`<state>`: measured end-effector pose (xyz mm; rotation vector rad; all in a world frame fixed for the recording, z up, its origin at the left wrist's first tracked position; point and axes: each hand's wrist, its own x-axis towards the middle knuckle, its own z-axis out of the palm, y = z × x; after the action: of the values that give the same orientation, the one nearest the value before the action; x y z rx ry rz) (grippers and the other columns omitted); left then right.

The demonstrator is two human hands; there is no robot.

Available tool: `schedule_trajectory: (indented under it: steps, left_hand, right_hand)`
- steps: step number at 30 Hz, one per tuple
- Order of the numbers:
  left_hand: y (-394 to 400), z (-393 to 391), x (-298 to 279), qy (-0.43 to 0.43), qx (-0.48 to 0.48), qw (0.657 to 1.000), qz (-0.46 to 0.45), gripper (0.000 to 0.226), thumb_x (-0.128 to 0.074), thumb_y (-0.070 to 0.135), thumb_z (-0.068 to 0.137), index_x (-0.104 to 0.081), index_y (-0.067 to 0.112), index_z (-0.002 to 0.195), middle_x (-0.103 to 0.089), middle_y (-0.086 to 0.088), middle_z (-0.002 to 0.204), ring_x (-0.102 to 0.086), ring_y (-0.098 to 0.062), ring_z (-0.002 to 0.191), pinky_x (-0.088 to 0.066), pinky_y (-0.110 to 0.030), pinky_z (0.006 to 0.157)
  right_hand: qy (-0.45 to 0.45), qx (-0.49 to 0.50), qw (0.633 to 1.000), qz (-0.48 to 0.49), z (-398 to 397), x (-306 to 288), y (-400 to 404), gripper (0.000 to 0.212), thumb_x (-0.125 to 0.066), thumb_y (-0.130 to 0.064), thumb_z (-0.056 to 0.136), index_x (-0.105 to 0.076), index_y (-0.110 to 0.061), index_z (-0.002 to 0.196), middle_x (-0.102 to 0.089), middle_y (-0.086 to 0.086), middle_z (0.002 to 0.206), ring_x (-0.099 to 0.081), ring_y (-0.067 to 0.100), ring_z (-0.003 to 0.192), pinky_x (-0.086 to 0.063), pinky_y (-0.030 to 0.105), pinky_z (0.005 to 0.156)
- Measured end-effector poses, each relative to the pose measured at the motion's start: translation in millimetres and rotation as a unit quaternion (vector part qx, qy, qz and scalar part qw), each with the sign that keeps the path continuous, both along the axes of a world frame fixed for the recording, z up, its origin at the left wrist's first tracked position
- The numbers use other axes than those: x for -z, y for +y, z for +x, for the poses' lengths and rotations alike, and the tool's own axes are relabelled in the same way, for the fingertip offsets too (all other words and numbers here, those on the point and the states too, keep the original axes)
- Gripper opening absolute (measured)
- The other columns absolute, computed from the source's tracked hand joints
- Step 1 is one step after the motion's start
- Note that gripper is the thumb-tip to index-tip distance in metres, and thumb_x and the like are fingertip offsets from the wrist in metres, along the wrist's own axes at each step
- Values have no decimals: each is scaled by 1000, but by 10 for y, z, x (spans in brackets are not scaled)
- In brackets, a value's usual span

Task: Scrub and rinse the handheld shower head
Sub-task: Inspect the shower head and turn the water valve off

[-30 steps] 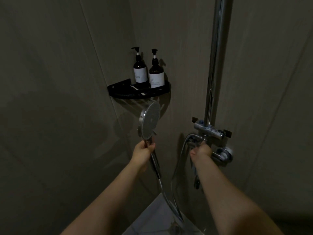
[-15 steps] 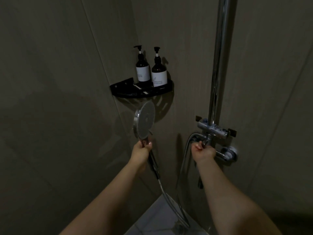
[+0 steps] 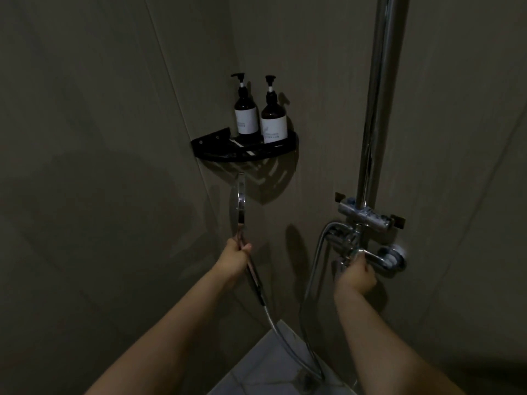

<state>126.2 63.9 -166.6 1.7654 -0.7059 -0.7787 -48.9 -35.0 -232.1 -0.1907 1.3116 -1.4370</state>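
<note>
Dim shower corner, tiled walls meeting behind a black corner shelf. Right of that shelf, a tall chrome riser pipe down to the mixer valve. On the shelf, two dark pump bottles side by side, touching or nearly so.

Judged as the rinse stage, or its very start: no brush, sponge or foam anywhere in view, no water seen leaving the head. Whether scrubbing is finished — cannot tell in this light. Probably left: water on, spray face flushed, head returned to its holder.

Just below the shelf, the handheld shower head, upright, turned edge-on, only a thin chrome rim showing; spray face hidden. Looks clean and shiny, though too dark to judge residue. Metal hose looping down from the handle to the floor.

Left hand wrapped round the handle, grip clamped. Right hand below the valve, fingers curled round the tap lever.
</note>
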Motion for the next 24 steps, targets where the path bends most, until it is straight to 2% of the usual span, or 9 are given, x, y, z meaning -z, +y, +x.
schedule_trajectory:
  steps: [2,4,6,8,12,18,21,22,24]
  left_hand:
    - [35,69,1,-35,7,999,25,33,-46,10,95,-40,1,126,-51,-16,126,-50,-26,115,-37,-27,95]
    - [78,116,-28,-60,14,998,26,36,-49,9,93,-40,-1,127,-52,-12,124,-50,-24,116,-37,-25,95]
    - [129,134,-75,-77,19,997,26,38,-49,7,93,-41,-1,128,-53,-10,121,-50,-21,117,-36,-21,92]
    - [155,187,-86,-83,12,996,22,38,-53,6,91,-43,-2,127,-55,-15,124,-53,-24,116,-37,-22,91]
    - [217,300,-123,-100,7,995,9,37,-60,-1,84,-50,-5,120,-61,-20,115,-58,-24,106,-44,-30,92]
    - [270,382,-65,-159,36,987,8,32,-65,2,81,-60,3,113,-60,-9,95,-55,-18,92,-45,-29,87]
    - [273,348,21,-186,47,981,12,31,-65,3,81,-62,5,112,-56,-8,90,-50,-16,86,-43,-23,76]
    - [270,340,47,-184,54,981,13,31,-66,3,81,-62,6,111,-56,-8,90,-50,-16,86,-44,-23,77]
    - [267,333,111,-170,61,983,15,27,-67,5,80,-63,15,105,-58,-8,93,-53,-17,89,-47,-33,91]
  right_hand:
    - [86,4,996,5,-42,111,94,33,-51,-16,93,-55,3,119,-58,15,102,-52,23,87,-35,24,68]
    - [168,-40,985,10,-79,255,148,33,-50,-9,92,-53,8,120,-60,25,115,-56,33,97,-29,21,68]
    - [236,-138,962,19,-63,448,155,32,-52,-8,91,-55,11,116,-59,31,116,-56,41,105,-35,31,71]
    - [307,-229,923,29,-38,564,156,30,-54,-9,90,-55,11,113,-59,32,115,-56,44,107,-42,40,83]
    - [405,-304,862,27,-63,611,45,30,-53,-10,91,-58,11,111,-60,32,116,-56,43,111,-45,39,88]
    - [433,-298,851,19,-129,653,-21,30,-58,-12,89,-63,10,108,-62,34,111,-58,45,108,-46,41,87]
    - [427,-299,854,11,-152,669,-24,29,-60,-13,87,-65,7,107,-64,32,110,-59,44,107,-47,41,87]
    - [425,-299,854,9,-161,674,-29,29,-61,-14,86,-66,7,106,-65,31,109,-60,43,106,-47,40,87]
    - [429,-302,851,4,-185,680,-31,29,-63,-15,85,-66,6,105,-66,30,108,-61,42,105,-48,38,86]
